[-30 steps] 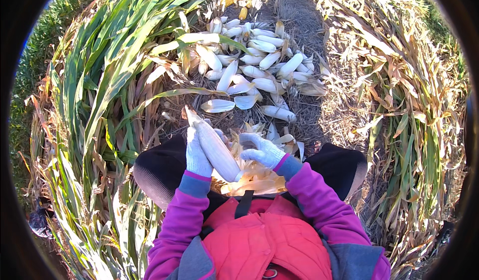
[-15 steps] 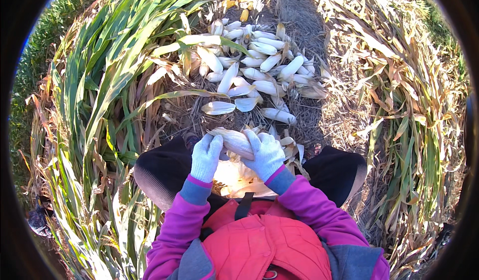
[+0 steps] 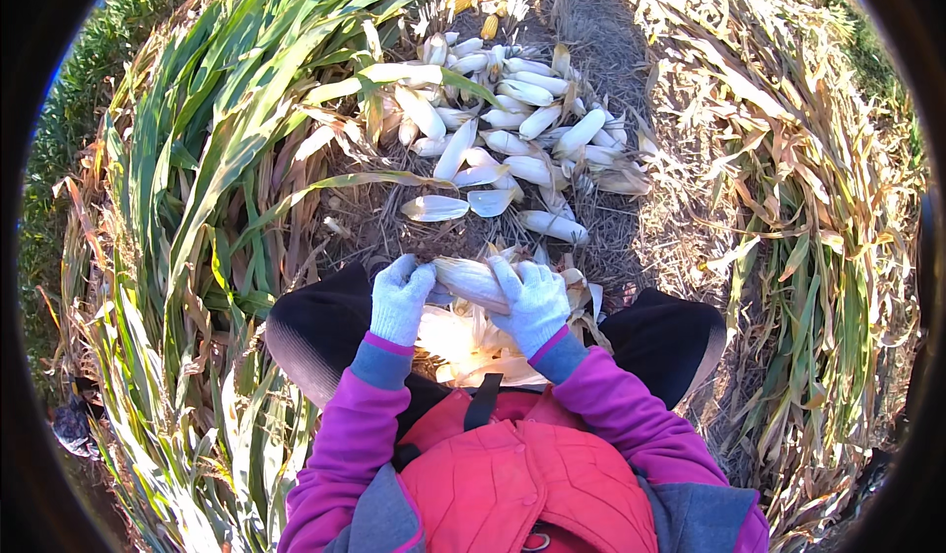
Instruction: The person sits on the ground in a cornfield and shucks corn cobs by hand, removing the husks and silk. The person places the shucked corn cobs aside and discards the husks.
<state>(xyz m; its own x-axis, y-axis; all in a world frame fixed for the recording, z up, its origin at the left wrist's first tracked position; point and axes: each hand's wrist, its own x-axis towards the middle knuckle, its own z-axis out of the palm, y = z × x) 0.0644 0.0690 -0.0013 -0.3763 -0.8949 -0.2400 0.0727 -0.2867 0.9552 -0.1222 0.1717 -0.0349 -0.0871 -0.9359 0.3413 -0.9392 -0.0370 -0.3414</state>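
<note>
My left hand (image 3: 396, 305), in a white knitted glove, is bent in at the pointed end of a long, pale ear of corn in its dry husk (image 3: 470, 282). The thumb and finger of that hand are close to each other by the tip, but I can't tell if they are pinching any husk. My right hand (image 3: 533, 307), in a white glove too, is wrapped around the other end. Its thumb lies along the side near me, and its fingers curl over the top. The ear is in front of my tummy, between my two bent knees in black trousers (image 3: 310, 331), and it tips down a bit to the right.

Under it there is a heap of thin, cream-coloured loose husks (image 3: 461, 344). I have a puffy red vest (image 3: 522, 479) and purple sleeves with grey cuffs (image 3: 345, 449).

Past my hands, a big pile of whitish corn ears (image 3: 512, 144) lies on the ground, all jumbled up. A bare yellow cob (image 3: 490, 28) is at the far end of the pile. Long green leafy stalks (image 3: 192, 159) lie in a thick row on my left. Dry tan stalks (image 3: 813, 218) make another row on my right.
</note>
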